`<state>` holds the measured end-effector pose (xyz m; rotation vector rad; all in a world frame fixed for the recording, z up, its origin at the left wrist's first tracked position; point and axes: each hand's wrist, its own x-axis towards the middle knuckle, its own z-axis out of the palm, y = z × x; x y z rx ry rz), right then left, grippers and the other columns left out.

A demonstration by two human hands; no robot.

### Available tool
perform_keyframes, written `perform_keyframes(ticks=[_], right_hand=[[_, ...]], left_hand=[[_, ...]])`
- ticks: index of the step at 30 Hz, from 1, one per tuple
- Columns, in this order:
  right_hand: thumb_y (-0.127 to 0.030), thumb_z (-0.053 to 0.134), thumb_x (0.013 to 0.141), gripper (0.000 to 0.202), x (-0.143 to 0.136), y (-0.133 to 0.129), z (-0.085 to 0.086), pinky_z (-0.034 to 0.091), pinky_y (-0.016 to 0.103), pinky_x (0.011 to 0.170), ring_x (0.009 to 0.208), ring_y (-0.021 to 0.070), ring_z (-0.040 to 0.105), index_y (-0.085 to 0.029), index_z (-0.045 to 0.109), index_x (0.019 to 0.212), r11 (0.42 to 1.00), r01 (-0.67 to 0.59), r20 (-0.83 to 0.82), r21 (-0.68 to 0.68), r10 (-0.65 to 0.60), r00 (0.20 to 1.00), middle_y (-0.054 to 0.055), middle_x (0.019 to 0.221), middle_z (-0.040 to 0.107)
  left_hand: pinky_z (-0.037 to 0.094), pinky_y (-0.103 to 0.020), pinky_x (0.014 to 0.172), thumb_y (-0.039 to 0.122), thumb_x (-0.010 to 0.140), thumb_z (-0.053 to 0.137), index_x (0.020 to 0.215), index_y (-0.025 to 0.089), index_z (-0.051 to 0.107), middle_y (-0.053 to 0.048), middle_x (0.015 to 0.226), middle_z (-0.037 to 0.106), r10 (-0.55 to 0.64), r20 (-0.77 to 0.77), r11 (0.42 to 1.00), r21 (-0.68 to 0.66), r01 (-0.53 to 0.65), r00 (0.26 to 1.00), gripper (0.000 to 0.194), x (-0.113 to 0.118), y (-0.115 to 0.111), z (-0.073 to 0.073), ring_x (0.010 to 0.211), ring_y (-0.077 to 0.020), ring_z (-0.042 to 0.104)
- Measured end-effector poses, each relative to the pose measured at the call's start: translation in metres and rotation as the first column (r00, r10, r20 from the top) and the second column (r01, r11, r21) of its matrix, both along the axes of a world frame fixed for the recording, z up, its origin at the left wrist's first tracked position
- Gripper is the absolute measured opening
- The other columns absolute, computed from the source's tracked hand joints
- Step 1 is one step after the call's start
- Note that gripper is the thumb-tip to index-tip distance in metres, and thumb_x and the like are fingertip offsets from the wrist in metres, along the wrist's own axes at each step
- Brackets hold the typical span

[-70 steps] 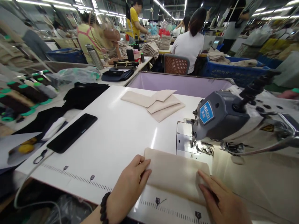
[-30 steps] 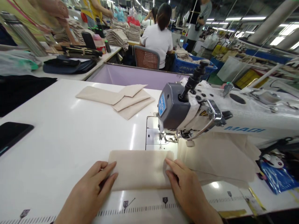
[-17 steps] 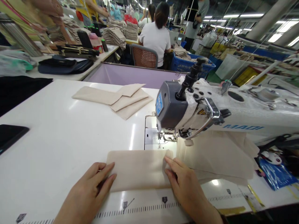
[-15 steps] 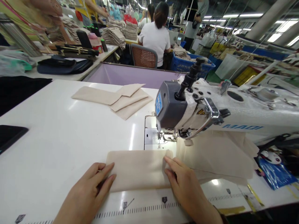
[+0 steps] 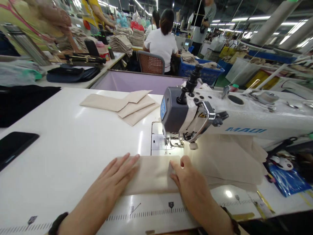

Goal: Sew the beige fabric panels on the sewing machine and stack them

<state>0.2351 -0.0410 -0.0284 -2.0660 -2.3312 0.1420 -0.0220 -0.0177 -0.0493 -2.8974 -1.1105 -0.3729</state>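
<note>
Got cloth lying longways across lower center, from under a flat-spread left hand to a curled right hand, touching both; can't tell if pinched.

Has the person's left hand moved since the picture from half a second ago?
Yes. The left hand has moved right, its fingertips now lying further over the beige fabric beneath them, closer to the 0 mark printed on the white table.
</note>
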Motion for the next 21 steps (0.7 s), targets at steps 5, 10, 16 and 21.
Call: perform_keyframes(ticks=[5, 10, 16, 21], right_hand=[[-0.005, 0.05, 0.079, 0.029, -0.011, 0.007, -0.006, 0.045, 0.041, 0.09, 0.106, 0.0227, 0.05, -0.016, 0.055, 0.105, 0.875, -0.451, -0.049, 0.174, 0.466, 0.884, 0.011, 0.121, 0.052], [-0.007, 0.052, 0.078, 0.014, -0.022, 0.006, -0.009, 0.047, 0.039, 0.088, 0.095, 0.0212, 0.053, -0.014, 0.058, 0.089, 0.905, -0.413, -0.209, 0.106, 0.426, 0.88, 0.008, 0.102, 0.059], [-0.03, 0.064, 0.074, 0.057, -0.016, 0.004, -0.029, 0.048, 0.048, 0.088, 0.109, 0.03, 0.05, -0.01, 0.044, 0.123, 0.831, -0.476, -0.045, 0.286, 0.508, 0.86, 0.017, 0.122, 0.052], [-0.048, 0.045, 0.083, 0.054, -0.009, 0.012, -0.065, 0.053, 0.054, 0.067, 0.1, 0.0356, 0.058, -0.014, 0.048, 0.124, 0.652, -0.623, 0.253, 0.432, 0.575, 0.778, 0.016, 0.12, 0.055]], left_hand=[[0.044, -0.039, 0.09, 0.006, 0.089, 0.029, 0.109, 0.014, 0.055, -0.009, 0.112, 0.06, -0.112, -0.094, 0.987, -0.13, 0.099, 0.989, 0.034, 0.032, 0.008, 0.022, 0.102, -0.0208, 0.055], [0.049, -0.044, 0.073, 0.021, 0.087, 0.049, 0.096, 0.012, 0.057, -0.008, 0.091, 0.059, 0.076, -0.178, 0.977, -0.185, -0.109, 0.981, 0.015, 0.067, 0.002, 0.022, 0.081, -0.0251, 0.054], [0.036, -0.046, 0.102, 0.022, 0.085, 0.052, 0.12, 0.006, 0.045, -0.016, 0.129, 0.045, 0.13, 0.001, 0.974, -0.187, -0.127, 0.992, 0.039, 0.066, -0.009, 0.003, 0.12, -0.0285, 0.04], [0.044, -0.041, 0.095, 0.035, 0.085, 0.051, 0.129, 0.005, 0.036, -0.018, 0.135, 0.039, 0.095, -0.051, 0.994, -0.048, -0.098, 0.994, 0.056, 0.054, -0.001, -0.014, 0.122, -0.029, 0.041]])
